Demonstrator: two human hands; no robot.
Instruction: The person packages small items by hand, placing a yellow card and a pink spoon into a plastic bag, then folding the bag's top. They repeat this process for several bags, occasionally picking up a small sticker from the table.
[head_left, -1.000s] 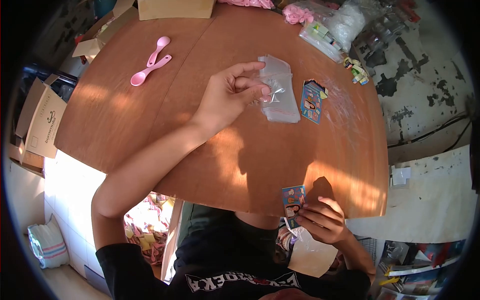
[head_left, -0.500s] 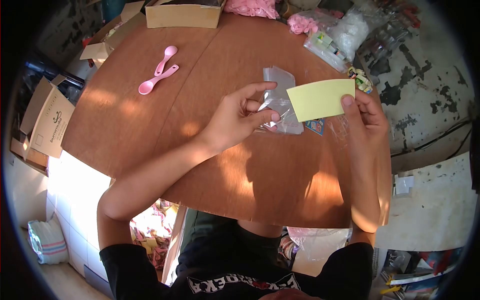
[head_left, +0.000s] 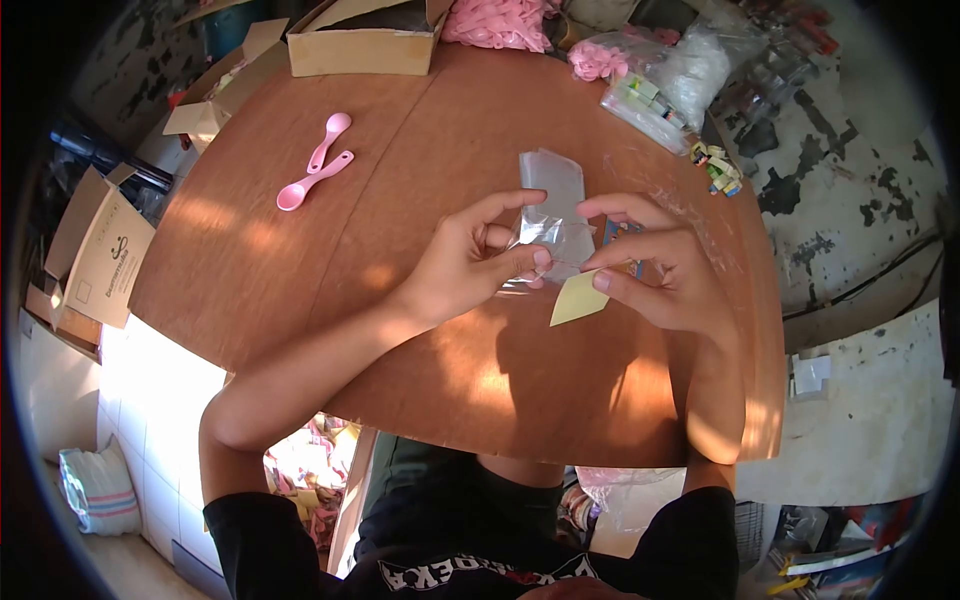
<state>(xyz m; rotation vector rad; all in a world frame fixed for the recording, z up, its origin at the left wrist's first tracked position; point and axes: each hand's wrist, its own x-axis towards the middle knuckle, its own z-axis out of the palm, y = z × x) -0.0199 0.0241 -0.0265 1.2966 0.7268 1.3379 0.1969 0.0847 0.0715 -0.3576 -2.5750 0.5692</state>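
My left hand (head_left: 452,262) pinches a small clear plastic bag (head_left: 566,242) between thumb and fingers, over the middle of the table. Opposite it, my right hand (head_left: 672,272) has its fingertips right at the bag's edge. A pale yellow card (head_left: 576,302) hangs tilted under the right thumb, held in that hand. Just beyond the hands lies a stack of clear bags (head_left: 554,176). Partly hidden behind the right fingers is a blue printed card (head_left: 624,232). Two pink measuring spoons (head_left: 316,180) rest on the table at the left, their handles overlapping.
A cardboard box (head_left: 362,46) stands at the table's far edge, beside a heap of pink spoons (head_left: 497,22). Plastic packs (head_left: 648,100) and a small bundle of printed cards (head_left: 716,168) lie at the far right. Open cartons (head_left: 104,240) stand off the left edge.
My right hand has moved left and down to the bag, turning the yellow card from face-on at the right to tilted below the fingers. The left hand keeps its pinch.
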